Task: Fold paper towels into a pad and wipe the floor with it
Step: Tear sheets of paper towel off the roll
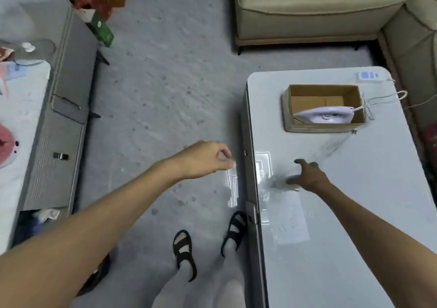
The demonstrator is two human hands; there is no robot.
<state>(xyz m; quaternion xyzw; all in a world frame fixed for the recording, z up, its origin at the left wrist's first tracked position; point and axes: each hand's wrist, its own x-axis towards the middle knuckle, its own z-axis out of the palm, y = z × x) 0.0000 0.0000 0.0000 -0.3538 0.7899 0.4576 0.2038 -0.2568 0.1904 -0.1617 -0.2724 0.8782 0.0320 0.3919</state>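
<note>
My left hand [208, 158] hangs over the floor just left of the white table's [354, 189] edge. Its fingers are curled and pinch a small pale scrap [233, 164], too blurred to identify. My right hand [307, 177] is over the table top near its left edge, fingers spread, holding nothing, beside a blurred grey smear [276, 183]. A faint whitish rectangle [290, 222], possibly a paper towel sheet, lies flat on the table nearer to me. The grey speckled floor [165, 94] stretches ahead.
A cardboard box [324, 109] holding an iron stands on the table's far part, its cord trailing right. A beige sofa [319, 12] is beyond. A grey cabinet [61, 118] lines the left. My sandalled feet [208, 244] stand beside the table.
</note>
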